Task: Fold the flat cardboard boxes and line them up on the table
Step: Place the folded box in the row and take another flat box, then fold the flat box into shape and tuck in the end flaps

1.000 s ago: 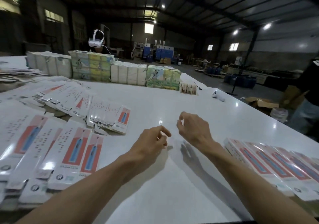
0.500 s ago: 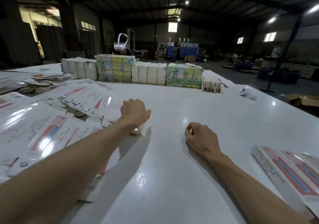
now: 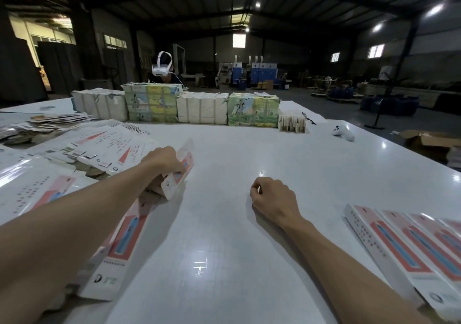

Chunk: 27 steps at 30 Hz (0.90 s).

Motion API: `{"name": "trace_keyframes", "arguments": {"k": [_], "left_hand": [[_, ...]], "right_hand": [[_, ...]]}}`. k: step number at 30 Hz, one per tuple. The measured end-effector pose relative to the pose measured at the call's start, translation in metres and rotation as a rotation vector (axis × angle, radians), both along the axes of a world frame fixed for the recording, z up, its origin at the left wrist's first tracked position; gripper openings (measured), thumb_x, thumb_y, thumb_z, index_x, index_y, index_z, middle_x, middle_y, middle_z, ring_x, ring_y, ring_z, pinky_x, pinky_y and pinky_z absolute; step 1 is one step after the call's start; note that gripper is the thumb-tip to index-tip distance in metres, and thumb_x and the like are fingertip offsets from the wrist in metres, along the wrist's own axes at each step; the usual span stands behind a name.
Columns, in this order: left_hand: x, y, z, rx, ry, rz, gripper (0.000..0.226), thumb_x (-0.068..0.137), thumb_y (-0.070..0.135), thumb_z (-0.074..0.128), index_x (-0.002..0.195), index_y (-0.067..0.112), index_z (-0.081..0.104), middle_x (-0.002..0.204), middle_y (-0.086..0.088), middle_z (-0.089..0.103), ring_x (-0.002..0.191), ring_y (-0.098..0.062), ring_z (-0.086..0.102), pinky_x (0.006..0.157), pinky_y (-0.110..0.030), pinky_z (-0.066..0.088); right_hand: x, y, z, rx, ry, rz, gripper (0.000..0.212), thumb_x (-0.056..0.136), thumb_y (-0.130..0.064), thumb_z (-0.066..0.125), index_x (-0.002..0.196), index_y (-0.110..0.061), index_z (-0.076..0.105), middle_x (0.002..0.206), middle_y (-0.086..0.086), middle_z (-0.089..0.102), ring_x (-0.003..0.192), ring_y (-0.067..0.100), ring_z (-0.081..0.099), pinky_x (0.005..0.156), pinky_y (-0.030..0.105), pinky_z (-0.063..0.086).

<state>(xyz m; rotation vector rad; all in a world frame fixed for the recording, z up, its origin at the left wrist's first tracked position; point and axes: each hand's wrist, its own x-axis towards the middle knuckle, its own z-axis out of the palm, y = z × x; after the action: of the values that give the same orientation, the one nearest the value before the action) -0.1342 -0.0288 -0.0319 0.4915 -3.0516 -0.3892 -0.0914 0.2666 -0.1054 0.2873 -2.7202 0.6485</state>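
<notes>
A flat cardboard box (image 3: 183, 171), pink and white, tilts up off the near edge of the spread pile (image 3: 109, 146) at your left, one long edge raised. Your left hand (image 3: 166, 160) grips it, fingers curled over its upper face. Your right hand (image 3: 273, 197) rests on the table (image 3: 237, 149) well apart from the box, its fingers loosely curled and holding nothing.

At your right a row of boxes (image 3: 411, 251) lies side by side, apparently folded and lined up. The many flats fanned out on your left suggest most of the job is ahead. The box in hand has yet to be opened into shape.

Wrapped bundles (image 3: 202, 108) line the far edge, where a person in a white headset (image 3: 162, 66) stands behind them. A white controller (image 3: 343, 133) lies to the right.
</notes>
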Motion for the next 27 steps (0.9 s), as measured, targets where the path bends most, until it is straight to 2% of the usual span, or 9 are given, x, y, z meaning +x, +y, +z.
{"name": "trace_keyframes", "arguments": {"k": [4,6,9,11,14,16,20,25,27], "left_hand": [[0.010,0.010,0.015,0.312,0.101,-0.108,0.041,0.093,0.038,0.076,0.120,0.010,0.065,0.094,-0.005,0.072,0.080,-0.020,0.072,0.058,-0.028,0.051],[0.027,0.025,0.020,0.648,0.096,-0.167,0.038,0.094,0.031,0.077,0.122,0.008,0.066,0.095,-0.007,0.077,0.081,-0.022,0.076,0.059,-0.030,0.055],[0.059,0.055,0.015,1.244,-0.103,-0.286,0.041,0.098,0.010,0.069,0.136,0.003,0.056,0.108,-0.015,0.079,0.096,-0.032,0.079,0.065,-0.037,0.065],[0.073,0.074,0.003,1.453,-0.195,-0.354,0.042,0.099,0.002,0.062,0.140,0.004,0.051,0.120,-0.020,0.075,0.107,-0.037,0.076,0.078,-0.043,0.065],[0.088,0.102,-0.018,1.631,-0.227,-0.373,0.050,0.100,-0.004,0.056,0.147,0.009,0.047,0.131,-0.022,0.070,0.119,-0.040,0.070,0.106,-0.053,0.053],[0.094,0.117,-0.032,1.722,-0.242,-0.376,0.057,0.096,-0.005,0.059,0.148,0.013,0.046,0.133,-0.022,0.069,0.121,-0.042,0.068,0.110,-0.056,0.049],[0.106,0.135,-0.053,1.683,-0.223,-0.445,0.068,0.082,0.007,0.076,0.144,0.017,0.049,0.112,-0.015,0.077,0.098,-0.035,0.078,0.069,-0.043,0.064],[0.112,0.137,-0.057,1.629,-0.168,-0.490,0.059,0.079,0.007,0.078,0.132,0.011,0.051,0.089,-0.010,0.078,0.077,-0.026,0.078,0.062,-0.036,0.063],[0.111,0.137,-0.055,1.690,-0.127,-0.449,0.049,0.085,0.022,0.076,0.126,0.007,0.054,0.083,-0.011,0.076,0.067,-0.024,0.076,0.057,-0.032,0.061]], "right_hand": [[0.001,0.001,0.000,-0.007,0.004,0.010,0.020,0.098,-0.025,0.051,0.098,-0.022,0.070,0.087,-0.006,0.071,0.074,0.019,0.059,0.058,0.028,0.037],[0.001,0.001,0.001,-0.039,-0.012,0.012,0.019,0.098,-0.025,0.051,0.095,-0.023,0.070,0.086,-0.006,0.071,0.074,0.021,0.063,0.064,0.030,0.043],[0.000,0.002,0.004,-0.191,0.009,0.036,0.018,0.099,-0.024,0.054,0.093,-0.023,0.070,0.083,-0.008,0.071,0.078,0.021,0.065,0.068,0.032,0.046],[0.000,0.002,0.007,-0.323,0.109,0.076,0.018,0.103,-0.022,0.056,0.102,-0.018,0.074,0.087,-0.007,0.071,0.079,0.015,0.066,0.071,0.032,0.051],[0.001,0.002,0.014,-0.504,0.278,0.097,0.018,0.106,-0.017,0.056,0.120,-0.013,0.067,0.102,-0.002,0.069,0.083,0.005,0.065,0.076,0.026,0.059],[0.000,0.004,0.018,-0.563,0.346,0.087,0.026,0.107,-0.017,0.057,0.132,-0.014,0.060,0.113,0.003,0.062,0.092,0.010,0.064,0.079,0.026,0.061],[0.001,0.012,0.021,-0.462,0.335,0.165,0.029,0.109,-0.022,0.055,0.137,-0.018,0.061,0.120,0.000,0.054,0.114,0.018,0.059,0.085,0.036,0.062],[0.006,0.009,0.020,-0.365,0.250,0.221,0.028,0.108,-0.024,0.056,0.124,-0.009,0.072,0.117,-0.002,0.058,0.113,0.019,0.061,0.089,0.039,0.061],[0.007,0.009,0.021,-0.365,0.210,0.248,0.027,0.107,-0.025,0.058,0.121,-0.009,0.074,0.118,-0.001,0.060,0.109,0.020,0.064,0.088,0.037,0.060]]}}
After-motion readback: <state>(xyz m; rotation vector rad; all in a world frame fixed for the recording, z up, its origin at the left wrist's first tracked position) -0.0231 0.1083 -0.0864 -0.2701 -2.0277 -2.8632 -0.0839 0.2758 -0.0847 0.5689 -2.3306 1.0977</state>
